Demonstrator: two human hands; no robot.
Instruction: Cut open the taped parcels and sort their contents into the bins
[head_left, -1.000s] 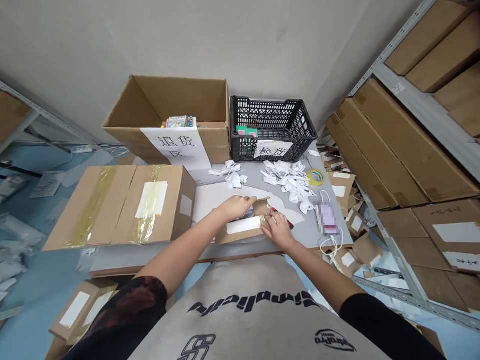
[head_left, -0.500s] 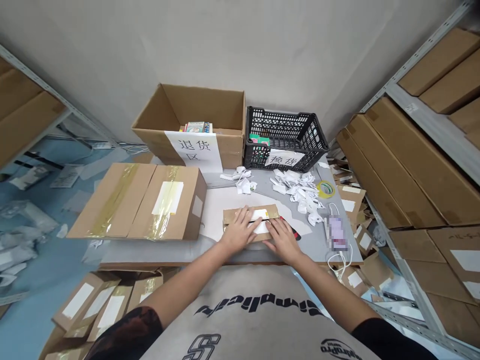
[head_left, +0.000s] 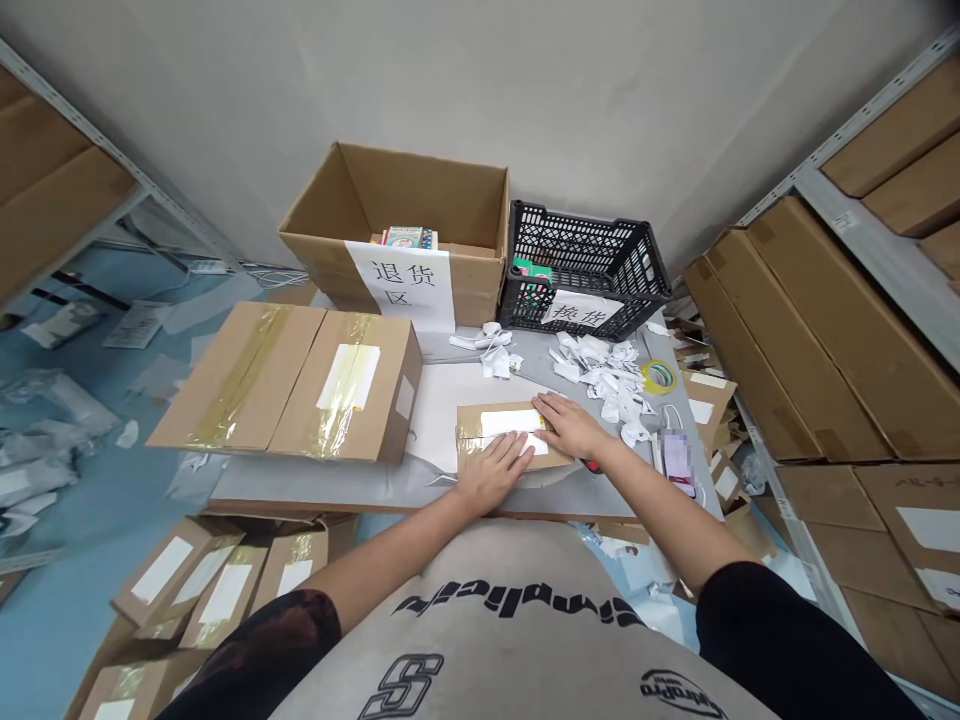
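A small flat cardboard parcel (head_left: 480,428) with a white label and tape lies on the grey table (head_left: 390,485) right in front of me. My left hand (head_left: 495,470) rests flat on its near edge, fingers stretched out. At the parcel's far right corner my right hand (head_left: 570,422) lies on top, fingers extended and pressed to the cardboard. Neither hand grips anything.
A large taped carton (head_left: 292,380) fills the table's left. Behind stand an open cardboard box (head_left: 405,230) with a paper sign and a black plastic crate (head_left: 589,265). Crumpled paper scraps (head_left: 607,375), a tape roll (head_left: 658,375) and a phone (head_left: 677,455) lie right. Shelves of cartons flank both sides.
The parcel's flap, open a second ago, now lies shut and flat. My right hand has slid to the far right corner; my left stays pressed on the near edge.
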